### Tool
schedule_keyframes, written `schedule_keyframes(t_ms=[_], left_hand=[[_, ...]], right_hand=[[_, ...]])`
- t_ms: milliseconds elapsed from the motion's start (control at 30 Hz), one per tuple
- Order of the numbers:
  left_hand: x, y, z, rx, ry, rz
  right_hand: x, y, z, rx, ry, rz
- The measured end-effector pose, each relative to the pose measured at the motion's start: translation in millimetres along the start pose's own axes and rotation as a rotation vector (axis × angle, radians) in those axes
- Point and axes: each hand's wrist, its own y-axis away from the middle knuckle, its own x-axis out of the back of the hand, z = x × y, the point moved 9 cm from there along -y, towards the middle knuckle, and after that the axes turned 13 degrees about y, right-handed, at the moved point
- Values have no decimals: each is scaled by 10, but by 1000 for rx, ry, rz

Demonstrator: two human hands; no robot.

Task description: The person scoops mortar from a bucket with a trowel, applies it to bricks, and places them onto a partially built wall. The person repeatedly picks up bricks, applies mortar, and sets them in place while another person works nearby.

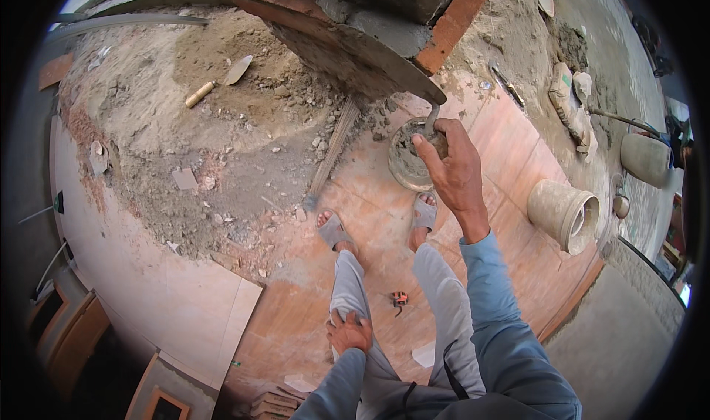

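Observation:
My right hand is closed around the handle of a trowel, whose handle is mostly hidden by the fingers. The trowel's blade is seen nearly edge-on along the underside of a brick-and-mortar structure. Just below and left of that hand, a round bucket with grey mortar in it stands on the tiles near my feet. My left hand lies on my left knee, fingers spread, holding nothing.
A second trowel with a wooden handle lies on the sand pile. A brush-like bundle is at the pile's edge. On the tiles are an orange tape measure and a tipped pale bucket. A sack is farther right.

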Motion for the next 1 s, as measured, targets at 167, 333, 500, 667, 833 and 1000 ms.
schedule_keyframes(t_ms=[167,333,500,667,833,1000], left_hand=[[56,7,36,13,10,-26],[47,-25,50,-20,-1,-18],[29,-55,85,-4,-39,-66],[65,-70,61,37,-39,-73],[247,-154,118,-24,-90,-35],[305,-174,138,-7,-88,-46]], right_hand=[[244,215,489,-75,-68,-50],[419,903,1150,-183,33,13],[-450,1521,2005,-321,426,-379],[-1089,1293,2797,-525,260,-272],[-1516,1069,3949,-676,-212,-176],[-1928,740,3775,-700,-481,-61]])
